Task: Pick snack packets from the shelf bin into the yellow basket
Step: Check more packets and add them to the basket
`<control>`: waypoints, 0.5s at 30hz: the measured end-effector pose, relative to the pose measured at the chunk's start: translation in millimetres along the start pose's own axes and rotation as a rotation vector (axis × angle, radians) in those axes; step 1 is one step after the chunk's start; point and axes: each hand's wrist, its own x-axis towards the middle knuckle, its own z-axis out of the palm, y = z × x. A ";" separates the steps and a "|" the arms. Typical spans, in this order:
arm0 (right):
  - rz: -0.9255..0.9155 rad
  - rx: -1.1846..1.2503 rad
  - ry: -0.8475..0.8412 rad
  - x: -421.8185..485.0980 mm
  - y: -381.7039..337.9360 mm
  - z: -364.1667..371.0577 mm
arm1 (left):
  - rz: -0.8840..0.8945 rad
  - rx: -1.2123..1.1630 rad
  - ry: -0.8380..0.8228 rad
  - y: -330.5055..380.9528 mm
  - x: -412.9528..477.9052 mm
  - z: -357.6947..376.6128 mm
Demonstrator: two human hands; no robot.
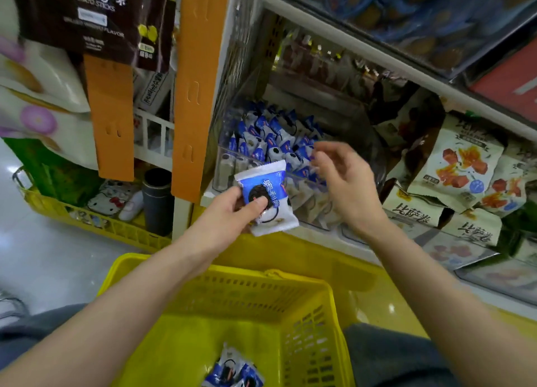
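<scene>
1. The left hand [229, 209] grips one snack packet [266, 197], thumb pressed on its front and fingers curled behind. The packet is clear of the shelf and held over the far rim of the yellow basket [305, 340], so my guess is that it is about to be dropped in.
2. The right hand [345, 183] hovers just right of that packet. Its fingers are loosely bent and spread, with nothing in them that I can see. Their tips point into the shelf bin [273, 136], which suggests it is lined up for the next pick.
3. The bin sits just beyond both sets of fingertips, crammed with matching blue-and-white packets stood on end.
4. The basket lies below both wrists, and a few packets [232, 372] are already on its floor.
5. The held packet shows a dark sandwich biscuit and white Chinese characters on blue, too blurred for me to read. Up left of the left fingers, a brown bag [96, 11] reads "POTATO STICKS". Right of the right fingers, the beige packets [456, 165] carry bold Chinese lettering.
</scene>
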 end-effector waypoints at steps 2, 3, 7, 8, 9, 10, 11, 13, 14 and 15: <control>0.023 -0.147 0.051 41.4 10.2 1.1 | 0.005 -0.049 0.021 -2.1 4.5 -3.5; 0.052 -0.219 0.051 60.9 16.9 3.2 | 0.012 -0.070 0.028 -2.1 6.4 -4.8; 0.251 -0.453 -0.089 118.4 47.0 12.1 | 0.046 -0.127 0.040 4.3 14.3 -6.3; 0.301 -0.482 -0.125 127.1 53.1 14.1 | 0.046 -0.139 0.050 5.8 17.2 -6.6; 0.345 -0.495 -0.156 133.8 58.0 16.0 | 0.039 -0.153 0.059 7.1 19.5 -6.3; 0.377 -0.507 -0.186 138.7 62.1 17.7 | 0.029 -0.166 0.067 7.9 21.9 -6.5; 0.391 -0.533 -0.215 142.1 65.2 19.3 | 0.020 -0.175 0.072 8.3 23.6 -6.3; 0.381 -0.605 -0.249 146.5 68.1 21.8 | 0.014 -0.194 0.071 9.2 25.8 -6.1; 0.366 -0.632 -0.248 148.0 69.1 22.5 | 0.012 -0.203 0.067 9.7 26.4 -6.0; 0.352 -0.644 -0.246 149.2 69.9 22.5 | 0.008 -0.209 0.062 10.4 26.8 -5.6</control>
